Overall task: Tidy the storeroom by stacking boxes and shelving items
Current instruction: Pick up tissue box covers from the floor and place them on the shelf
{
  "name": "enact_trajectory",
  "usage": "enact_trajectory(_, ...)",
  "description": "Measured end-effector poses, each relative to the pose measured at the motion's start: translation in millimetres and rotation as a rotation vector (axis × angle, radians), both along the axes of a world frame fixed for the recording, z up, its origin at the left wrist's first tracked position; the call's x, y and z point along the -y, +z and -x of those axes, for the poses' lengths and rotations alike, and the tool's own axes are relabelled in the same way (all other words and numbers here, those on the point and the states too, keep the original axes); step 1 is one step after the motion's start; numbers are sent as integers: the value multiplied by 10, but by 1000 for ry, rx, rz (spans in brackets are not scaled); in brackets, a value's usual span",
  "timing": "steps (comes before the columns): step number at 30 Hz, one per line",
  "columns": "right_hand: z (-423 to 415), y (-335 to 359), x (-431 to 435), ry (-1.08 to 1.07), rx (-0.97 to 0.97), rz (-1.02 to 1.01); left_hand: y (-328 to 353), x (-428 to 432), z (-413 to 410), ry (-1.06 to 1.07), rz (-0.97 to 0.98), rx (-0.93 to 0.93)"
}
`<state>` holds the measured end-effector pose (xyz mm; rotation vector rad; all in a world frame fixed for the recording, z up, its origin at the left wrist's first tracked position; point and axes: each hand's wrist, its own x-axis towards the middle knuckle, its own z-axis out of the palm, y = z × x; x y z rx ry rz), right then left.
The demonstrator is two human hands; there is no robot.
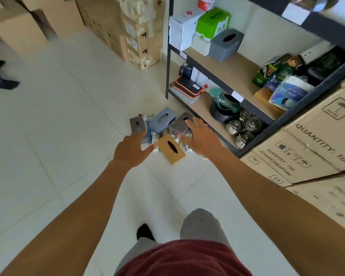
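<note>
A heap of tissue boxes lies on the tiled floor in front of the shelf unit [231, 62]: a tan one [170, 149] nearest me, a blue-grey one [162, 120], a grey one [180, 123] and a small dark one [136, 124], with small items among them. My left hand [130, 149] hovers with spread fingers left of the tan box. On the other side, my right hand [200, 136] is spread above the grey box. Both hands hold nothing.
The shelf unit carries a green box [212, 22], a grey tissue box [226, 44], metal teapots [245, 126] and bags. Cardboard cartons [311, 148] stand at right, more cartons [141, 30] at the back. Another person's feet [0, 76] are at far left.
</note>
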<state>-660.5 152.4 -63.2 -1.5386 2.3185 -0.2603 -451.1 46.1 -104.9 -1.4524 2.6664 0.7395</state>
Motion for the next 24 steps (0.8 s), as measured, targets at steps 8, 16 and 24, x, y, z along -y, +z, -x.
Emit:
enact_trajectory(8, 200, -489, 933, -85, 74, -88, -463, 936, 221, -105, -61, 97)
enact_trajectory(16, 751, -1324, 1960, -90, 146, -221, -1131, 1844, 620, -61, -147, 164)
enact_trajectory(24, 1179, -2352, 2977, -75, 167, -277, -2354, 2631, 919, -22, -239, 198)
